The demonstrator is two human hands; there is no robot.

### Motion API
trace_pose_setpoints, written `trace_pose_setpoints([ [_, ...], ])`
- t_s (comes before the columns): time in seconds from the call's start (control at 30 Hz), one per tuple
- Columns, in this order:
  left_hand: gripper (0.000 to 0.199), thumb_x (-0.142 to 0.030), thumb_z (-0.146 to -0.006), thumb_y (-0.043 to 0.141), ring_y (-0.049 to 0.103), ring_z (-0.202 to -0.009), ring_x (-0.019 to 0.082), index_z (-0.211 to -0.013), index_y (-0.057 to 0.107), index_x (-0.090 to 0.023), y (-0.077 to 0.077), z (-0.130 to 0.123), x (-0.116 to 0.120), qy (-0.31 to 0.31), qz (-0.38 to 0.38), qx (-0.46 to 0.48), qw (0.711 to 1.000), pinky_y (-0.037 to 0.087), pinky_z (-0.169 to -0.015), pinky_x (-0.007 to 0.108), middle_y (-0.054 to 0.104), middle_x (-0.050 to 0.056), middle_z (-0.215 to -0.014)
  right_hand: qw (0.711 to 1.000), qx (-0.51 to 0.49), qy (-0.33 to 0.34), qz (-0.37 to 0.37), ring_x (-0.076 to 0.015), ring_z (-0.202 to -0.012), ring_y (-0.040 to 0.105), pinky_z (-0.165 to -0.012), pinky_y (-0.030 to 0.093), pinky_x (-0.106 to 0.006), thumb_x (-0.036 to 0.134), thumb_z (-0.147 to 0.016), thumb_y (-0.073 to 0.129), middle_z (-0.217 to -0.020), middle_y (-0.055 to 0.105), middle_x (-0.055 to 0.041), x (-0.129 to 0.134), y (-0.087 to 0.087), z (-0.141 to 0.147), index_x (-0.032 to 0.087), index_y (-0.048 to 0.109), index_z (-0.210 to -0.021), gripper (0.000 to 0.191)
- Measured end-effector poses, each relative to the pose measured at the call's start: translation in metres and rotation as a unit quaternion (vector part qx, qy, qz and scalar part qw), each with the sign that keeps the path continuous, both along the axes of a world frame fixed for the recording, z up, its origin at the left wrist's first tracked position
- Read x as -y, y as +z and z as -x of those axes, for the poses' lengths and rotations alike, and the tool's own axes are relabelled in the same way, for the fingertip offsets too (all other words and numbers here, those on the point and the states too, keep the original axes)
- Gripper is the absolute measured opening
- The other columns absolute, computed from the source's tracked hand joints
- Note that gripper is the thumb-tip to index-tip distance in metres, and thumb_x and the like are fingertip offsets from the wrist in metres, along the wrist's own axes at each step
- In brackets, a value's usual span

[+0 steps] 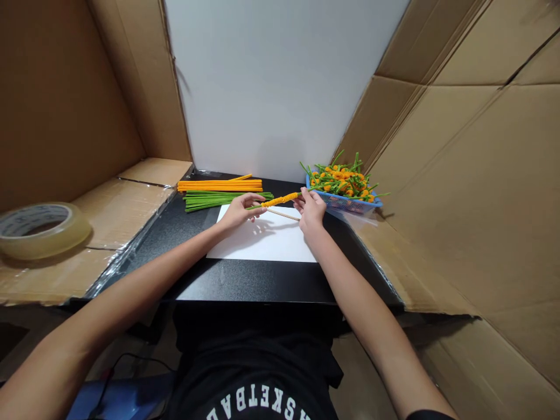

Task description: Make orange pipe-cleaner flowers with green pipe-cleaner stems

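Observation:
Between my two hands stretches a green pipe cleaner with an orange pipe cleaner [280, 200] coiled around its middle, tilted up toward the right. My left hand [240, 212] pinches its left end, where some green shows. At the other end, my right hand [312, 210] has its fingertips closed on the green tip. Just below the coil is a thin wooden stick [283, 215], its right end reaching my right hand; whether that hand grips it I cannot tell. A white sheet of paper [266, 245] lies beneath.
Straight orange pipe cleaners [219, 186] and green ones [203, 200] lie in bundles at the back left of the black table [245, 280]. A blue basket [350, 203] at the back right holds several orange-green pieces. Clear tape [81, 232] rests on cardboard at left. Cardboard walls flank both sides.

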State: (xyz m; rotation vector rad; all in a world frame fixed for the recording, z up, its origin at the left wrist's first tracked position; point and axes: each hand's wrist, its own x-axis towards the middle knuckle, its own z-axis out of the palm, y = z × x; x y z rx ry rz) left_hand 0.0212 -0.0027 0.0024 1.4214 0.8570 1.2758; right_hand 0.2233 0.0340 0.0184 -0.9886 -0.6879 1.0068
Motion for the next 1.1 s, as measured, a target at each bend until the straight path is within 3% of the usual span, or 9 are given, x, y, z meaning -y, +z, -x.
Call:
trace_pose_setpoints([
  [0.1, 0.068, -0.027, -0.06, 0.091, 0.067, -0.076, 0.013, -0.121, 0.064, -0.017, 0.005, 0.001, 0.002, 0.004, 0.002, 0.105, 0.994, 0.051, -0.065, 0.023, 0.073, 0.007, -0.097, 1.0, -0.004, -0.017, -0.006, -0.0139, -0.063, 0.071, -0.058, 0.052, -0.023, 0.042, -0.077, 0.081, -0.064, 0.066, 0.0045, -0.001, 0.0, -0.001, 0.023, 0.048, -0.074, 0.038],
  [0.2, 0.075, -0.028, -0.06, 0.092, 0.069, -0.082, 0.014, -0.128, 0.062, -0.019, 0.004, -0.002, 0.005, 0.003, 0.001, 0.141, 0.99, 0.054, -0.072, 0.025, 0.073, 0.007, -0.105, 0.999, -0.041, -0.01, -0.001, -0.0135, -0.064, 0.071, -0.061, 0.054, -0.023, 0.041, -0.079, 0.08, -0.063, 0.066, 0.0042, 0.002, 0.001, 0.002, 0.023, 0.048, -0.075, 0.037],
  [0.4, 0.058, -0.034, -0.062, 0.092, 0.069, -0.087, 0.015, -0.114, 0.07, -0.017, -0.007, -0.013, 0.005, 0.013, 0.015, 0.147, 0.989, 0.055, -0.078, 0.026, 0.073, 0.008, -0.105, 0.995, -0.063, 0.071, 0.014, -0.0148, -0.063, 0.071, -0.06, 0.054, -0.025, 0.039, -0.073, 0.087, -0.07, 0.072, -0.0003, 0.022, -0.002, 0.032, 0.021, 0.052, -0.076, 0.04],
  [0.53, 0.054, -0.037, -0.06, 0.092, 0.067, -0.084, 0.014, -0.106, 0.072, -0.016, -0.011, -0.012, 0.003, 0.053, 0.019, 0.165, 0.985, 0.053, -0.078, 0.025, 0.074, 0.005, -0.095, 0.989, -0.015, 0.147, 0.029, -0.0145, -0.063, 0.069, -0.061, 0.051, -0.025, 0.038, -0.066, 0.09, -0.07, 0.073, -0.0024, 0.034, -0.007, 0.048, 0.019, 0.06, -0.074, 0.037],
  [0.7, 0.05, -0.038, -0.062, 0.09, 0.066, -0.083, 0.016, -0.104, 0.073, -0.016, -0.016, -0.011, 0.001, 0.049, 0.009, 0.101, 0.994, 0.052, -0.073, 0.025, 0.072, 0.005, -0.093, 0.974, 0.029, 0.224, 0.029, -0.0103, -0.059, 0.061, -0.062, 0.043, -0.024, 0.04, -0.054, 0.094, -0.064, 0.067, 0.0025, 0.041, -0.01, 0.053, 0.018, 0.063, -0.068, 0.04],
  [1.1, 0.045, -0.045, -0.061, 0.089, 0.062, -0.073, 0.014, -0.087, 0.07, -0.013, -0.018, -0.006, -0.009, 0.086, -0.007, 0.109, 0.99, 0.052, -0.069, 0.026, 0.068, 0.003, -0.08, 0.976, 0.017, 0.218, 0.023, -0.0098, -0.06, 0.057, -0.06, 0.041, -0.024, 0.039, -0.052, 0.093, -0.063, 0.064, 0.0023, 0.038, -0.011, 0.047, 0.018, 0.061, -0.064, 0.04],
])
